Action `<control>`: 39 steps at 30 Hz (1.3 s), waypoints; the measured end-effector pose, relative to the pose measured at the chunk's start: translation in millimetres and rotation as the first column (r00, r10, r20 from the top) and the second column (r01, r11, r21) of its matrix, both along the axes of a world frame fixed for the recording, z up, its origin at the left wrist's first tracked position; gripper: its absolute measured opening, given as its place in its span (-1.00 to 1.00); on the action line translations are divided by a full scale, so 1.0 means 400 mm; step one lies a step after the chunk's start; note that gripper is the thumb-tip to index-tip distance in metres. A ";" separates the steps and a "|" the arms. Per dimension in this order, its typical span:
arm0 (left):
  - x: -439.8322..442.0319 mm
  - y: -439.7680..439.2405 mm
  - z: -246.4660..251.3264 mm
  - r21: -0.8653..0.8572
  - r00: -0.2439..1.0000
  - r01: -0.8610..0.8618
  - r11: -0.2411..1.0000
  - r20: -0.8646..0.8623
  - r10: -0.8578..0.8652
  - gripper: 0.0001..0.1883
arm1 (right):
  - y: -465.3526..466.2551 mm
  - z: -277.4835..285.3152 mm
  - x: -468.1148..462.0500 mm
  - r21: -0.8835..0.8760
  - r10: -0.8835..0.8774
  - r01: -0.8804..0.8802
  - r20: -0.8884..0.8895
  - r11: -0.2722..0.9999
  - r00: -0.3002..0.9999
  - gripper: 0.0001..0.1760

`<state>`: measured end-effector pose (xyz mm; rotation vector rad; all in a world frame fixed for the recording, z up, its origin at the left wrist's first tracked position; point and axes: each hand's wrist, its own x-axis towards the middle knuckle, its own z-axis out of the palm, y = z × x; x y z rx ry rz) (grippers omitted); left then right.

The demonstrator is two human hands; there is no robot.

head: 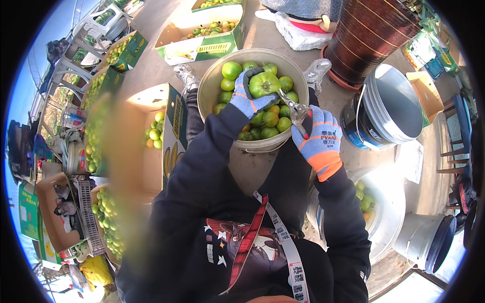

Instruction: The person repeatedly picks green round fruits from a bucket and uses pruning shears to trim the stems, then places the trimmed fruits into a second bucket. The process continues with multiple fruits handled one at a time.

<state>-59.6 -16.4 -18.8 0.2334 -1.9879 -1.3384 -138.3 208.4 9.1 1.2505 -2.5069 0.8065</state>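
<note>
In blue, orange-striped work gloves, both my hands are over a round pale bucket (253,146) of mostly green tomatoes (270,119). My left hand (248,96) holds a large green tomato (264,85), its stem end facing up. My right hand (317,138) is closed around red-handled pruning shears (297,111); their tips lie at the right edge of that tomato. Whether the blades touch it cannot be told. The bucket stands between my feet. Left of it is a cardboard box (142,113) with several tomatoes in its far right part.
Ahead stands a banana box (201,47) of tomatoes. More tomato boxes (130,57) line the left. At the right are a black-and-white bucket (394,106), a tall brown pot (363,41) and a white tub (394,212) holding some tomatoes. A blurred patch covers part of the left side.
</note>
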 end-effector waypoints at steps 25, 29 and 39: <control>0.019 0.020 0.006 -0.353 0.997 0.067 0.933 -0.008 -0.074 -0.13 | -0.007 -0.026 0.007 0.293 0.011 -0.067 0.192 0.954 0.981 -0.40; 0.013 0.038 0.019 -0.207 0.985 0.174 0.963 0.027 -0.172 -0.16 | -0.018 -0.048 0.002 -0.031 0.078 -0.073 0.519 0.997 0.851 -0.42; 0.553 -0.417 -0.096 0.456 0.609 -0.672 0.584 -0.108 0.785 -0.25 | -0.005 -0.002 -0.008 -0.297 0.115 0.065 0.551 0.953 0.826 -0.39</control>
